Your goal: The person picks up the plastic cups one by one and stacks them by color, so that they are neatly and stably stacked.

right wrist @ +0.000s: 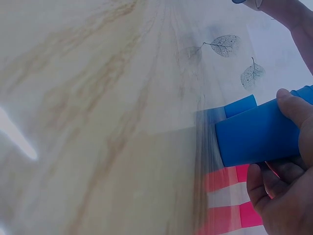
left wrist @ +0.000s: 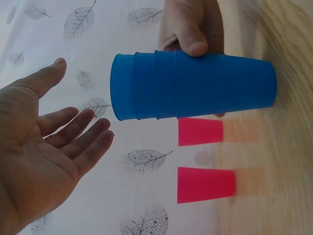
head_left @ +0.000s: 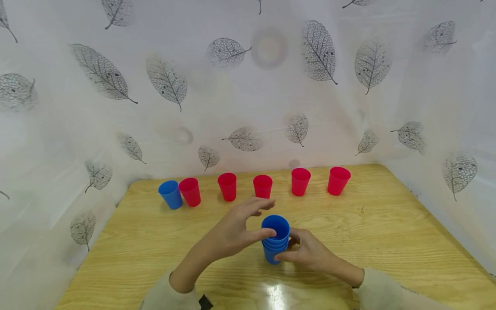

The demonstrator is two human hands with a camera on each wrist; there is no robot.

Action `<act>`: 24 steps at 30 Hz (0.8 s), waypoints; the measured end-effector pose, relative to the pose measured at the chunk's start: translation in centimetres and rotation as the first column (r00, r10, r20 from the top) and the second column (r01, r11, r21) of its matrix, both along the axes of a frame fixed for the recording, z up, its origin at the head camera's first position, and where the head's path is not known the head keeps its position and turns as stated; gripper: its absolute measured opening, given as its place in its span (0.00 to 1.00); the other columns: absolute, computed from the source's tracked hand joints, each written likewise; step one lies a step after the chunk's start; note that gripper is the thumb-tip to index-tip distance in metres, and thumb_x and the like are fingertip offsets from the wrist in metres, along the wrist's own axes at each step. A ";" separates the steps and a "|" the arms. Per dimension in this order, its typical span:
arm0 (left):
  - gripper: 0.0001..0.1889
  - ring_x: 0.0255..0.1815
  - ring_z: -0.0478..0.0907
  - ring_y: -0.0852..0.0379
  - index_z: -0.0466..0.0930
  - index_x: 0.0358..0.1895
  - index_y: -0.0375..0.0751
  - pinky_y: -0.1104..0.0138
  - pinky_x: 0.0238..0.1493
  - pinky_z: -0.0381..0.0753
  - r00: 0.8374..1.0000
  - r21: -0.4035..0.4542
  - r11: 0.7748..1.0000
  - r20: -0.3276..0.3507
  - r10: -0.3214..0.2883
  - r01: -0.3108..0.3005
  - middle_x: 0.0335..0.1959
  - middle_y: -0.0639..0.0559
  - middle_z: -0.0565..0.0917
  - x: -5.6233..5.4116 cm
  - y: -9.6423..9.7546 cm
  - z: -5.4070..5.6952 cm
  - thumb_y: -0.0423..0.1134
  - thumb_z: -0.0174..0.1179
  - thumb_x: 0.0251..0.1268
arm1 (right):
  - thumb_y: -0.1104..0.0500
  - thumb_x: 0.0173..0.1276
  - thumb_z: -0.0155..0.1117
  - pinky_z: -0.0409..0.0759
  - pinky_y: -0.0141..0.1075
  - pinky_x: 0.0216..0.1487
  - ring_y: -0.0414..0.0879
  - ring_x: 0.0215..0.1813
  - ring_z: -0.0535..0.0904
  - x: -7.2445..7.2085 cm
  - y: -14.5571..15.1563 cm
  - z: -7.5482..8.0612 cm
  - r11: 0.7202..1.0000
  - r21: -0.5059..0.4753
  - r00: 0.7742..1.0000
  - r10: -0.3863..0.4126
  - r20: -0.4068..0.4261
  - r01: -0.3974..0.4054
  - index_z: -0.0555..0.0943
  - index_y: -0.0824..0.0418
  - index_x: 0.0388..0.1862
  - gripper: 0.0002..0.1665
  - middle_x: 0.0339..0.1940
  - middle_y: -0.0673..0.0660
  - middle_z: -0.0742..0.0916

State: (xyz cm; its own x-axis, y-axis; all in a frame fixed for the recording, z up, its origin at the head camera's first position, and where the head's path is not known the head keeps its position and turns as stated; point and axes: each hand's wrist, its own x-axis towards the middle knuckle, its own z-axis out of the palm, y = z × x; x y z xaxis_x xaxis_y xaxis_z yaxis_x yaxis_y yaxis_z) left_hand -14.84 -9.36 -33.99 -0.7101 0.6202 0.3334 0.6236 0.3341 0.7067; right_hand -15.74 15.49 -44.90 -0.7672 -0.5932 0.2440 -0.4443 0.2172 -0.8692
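A stack of several nested blue cups (head_left: 274,254) stands upright in the front middle of the table. My right hand (head_left: 310,252) grips the stack from its right side, thumb in front and fingers behind, as the right wrist view also shows on the blue cup wall (right wrist: 259,134). My left hand (head_left: 240,228) hovers at the upper left of the stack, thumb and fingers spread apart. In the left wrist view that hand (left wrist: 58,142) holds nothing, its fingertips close by the rim of the stack (left wrist: 215,85).
Along the back of the wooden table (head_left: 155,267) runs a row of several red cups (head_left: 227,188), with a single blue cup (head_left: 171,196) at its left end. Behind them hangs a white leaf-patterned curtain (head_left: 248,94), which also closes off both sides.
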 end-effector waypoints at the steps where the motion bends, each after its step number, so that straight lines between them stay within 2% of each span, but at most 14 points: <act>1: 0.32 0.66 0.77 0.52 0.73 0.72 0.40 0.62 0.63 0.81 1.000 0.002 1.000 -0.008 0.004 -0.004 0.67 0.49 0.79 0.0 -0.2 -0.1 0.40 0.72 0.67 | 0.59 0.65 0.78 0.87 0.37 0.43 0.40 0.45 0.85 0.0 0.0 0.0 1.000 0.001 1.000 -0.003 0.001 0.003 0.79 0.69 0.63 0.30 0.50 0.57 0.90; 5: 0.30 0.65 0.78 0.51 0.74 0.70 0.40 0.57 0.62 0.82 0.999 0.017 1.000 -0.028 0.017 -0.016 0.65 0.49 0.81 0.2 -1.2 -0.9 0.38 0.71 0.67 | 0.58 0.64 0.79 0.87 0.37 0.43 0.40 0.45 0.85 0.1 -0.1 0.1 1.000 0.000 1.000 -0.003 -0.004 0.003 0.80 0.69 0.62 0.31 0.49 0.59 0.89; 9: 0.29 0.64 0.79 0.53 0.75 0.71 0.43 0.56 0.61 0.83 0.999 0.031 0.998 0.009 0.048 -0.049 0.64 0.52 0.81 0.4 -2.4 -1.6 0.39 0.70 0.68 | 0.57 0.63 0.80 0.87 0.38 0.43 0.40 0.45 0.85 0.2 -0.1 0.2 1.000 0.007 1.000 -0.011 -0.008 0.011 0.80 0.69 0.61 0.31 0.49 0.59 0.89; 15: 0.28 0.63 0.80 0.52 0.75 0.70 0.40 0.57 0.60 0.83 0.996 0.049 0.995 0.035 0.084 -0.085 0.62 0.50 0.83 0.7 -4.6 -2.4 0.39 0.70 0.69 | 0.57 0.62 0.80 0.87 0.38 0.43 0.40 0.46 0.85 0.1 -0.2 0.2 1.000 0.015 1.000 -0.017 0.000 0.017 0.80 0.69 0.61 0.31 0.49 0.58 0.89; 24: 0.27 0.61 0.81 0.52 0.77 0.68 0.41 0.56 0.59 0.84 0.986 0.062 0.984 0.033 0.164 -0.165 0.60 0.51 0.83 0.7 -7.4 -2.9 0.39 0.71 0.67 | 0.57 0.63 0.79 0.87 0.37 0.44 0.40 0.46 0.84 0.0 0.0 0.1 1.000 0.020 1.000 -0.014 0.003 0.014 0.80 0.69 0.61 0.31 0.50 0.58 0.89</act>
